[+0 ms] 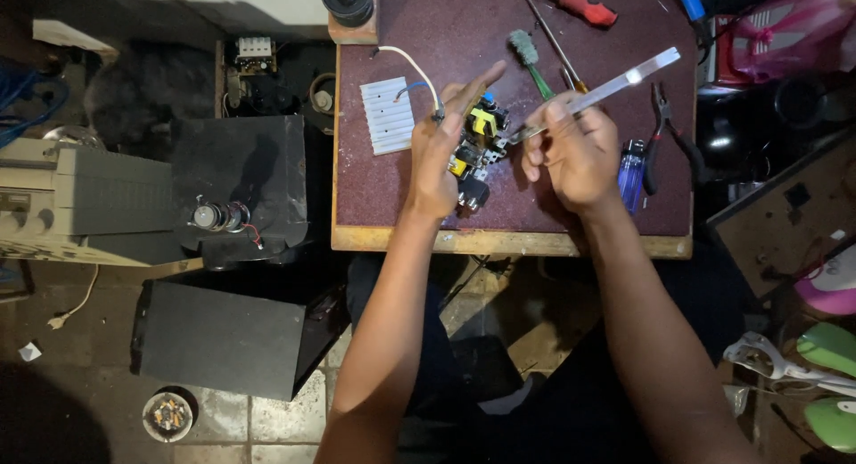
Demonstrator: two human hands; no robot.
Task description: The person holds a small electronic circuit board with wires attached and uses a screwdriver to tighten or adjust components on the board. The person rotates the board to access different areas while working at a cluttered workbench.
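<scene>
Over the table, the left hand grips a circuit board, fingers curled round its edge. Just right of the board, the right hand pinches tweezers, tips touching it. Right of the board lie a lighter and pliers; beyond it, a brush and a screwdriver.

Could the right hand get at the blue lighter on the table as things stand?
Probably yes: the blue lighter lies uncovered beside the right hand, though that hand holds metal tweezers.

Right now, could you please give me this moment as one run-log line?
left hand: holds circuit board | right hand: holds tweezers, tip at board | table: heatsink, lighter, pliers
</scene>
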